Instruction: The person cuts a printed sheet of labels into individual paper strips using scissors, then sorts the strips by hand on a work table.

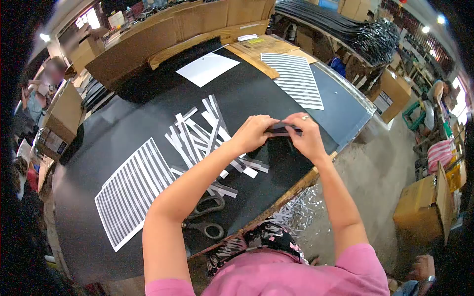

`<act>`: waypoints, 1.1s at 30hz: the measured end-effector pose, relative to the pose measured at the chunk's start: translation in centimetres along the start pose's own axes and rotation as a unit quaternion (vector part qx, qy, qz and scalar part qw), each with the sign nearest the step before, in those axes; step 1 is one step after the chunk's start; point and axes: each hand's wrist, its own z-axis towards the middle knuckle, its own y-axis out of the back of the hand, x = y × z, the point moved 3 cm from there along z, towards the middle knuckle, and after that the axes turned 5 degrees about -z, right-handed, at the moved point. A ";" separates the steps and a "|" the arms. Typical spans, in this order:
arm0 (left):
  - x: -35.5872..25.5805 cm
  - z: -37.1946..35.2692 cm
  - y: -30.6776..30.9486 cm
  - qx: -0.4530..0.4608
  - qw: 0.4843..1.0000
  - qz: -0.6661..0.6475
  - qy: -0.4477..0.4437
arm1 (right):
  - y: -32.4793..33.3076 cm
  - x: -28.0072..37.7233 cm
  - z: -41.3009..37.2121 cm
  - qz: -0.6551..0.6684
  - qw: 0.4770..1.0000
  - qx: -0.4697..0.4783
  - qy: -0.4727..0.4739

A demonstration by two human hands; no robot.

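My left hand (253, 133) and my right hand (308, 138) are close together above the table's near right side. Between them runs a short dark strip with a pale edge (280, 129), pinched by the fingers at both ends. What is printed on it is too blurred to read. Left of my hands lies a loose pile of cut black-and-white paper strips (191, 140), partly hidden by my left forearm. Scissors (210, 230) with dark handles rest below that forearm, their blades out of sight. A striped printed sheet (136, 190) lies farther left.
Another striped sheet (298, 84) and a plain white sheet (207, 70) lie at the back of the black-topped table (98, 237). Cardboard (197, 24) borders the far side. Paper scraps (296, 209) litter the floor by the near edge. Boxes (419, 212) and other people are around.
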 end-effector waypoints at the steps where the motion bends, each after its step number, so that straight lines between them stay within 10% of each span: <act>1: -0.1 -0.1 -0.2 0.003 1.000 -0.001 0.001 | 0.5 0.1 -0.1 0.001 1.000 -0.001 -0.003; 9: -0.8 -0.9 -0.9 -0.043 0.998 0.020 0.051 | 1.9 -5.5 -3.3 0.314 0.861 -0.196 -0.348; 28: -0.7 -1.2 -1.6 -0.105 0.993 0.031 0.037 | -2.1 -2.6 -2.0 0.455 0.815 -0.117 -0.338; 33: 1.1 -1.0 -1.3 -0.100 0.993 0.053 0.017 | -0.1 1.3 -1.1 0.241 0.932 -0.131 -0.235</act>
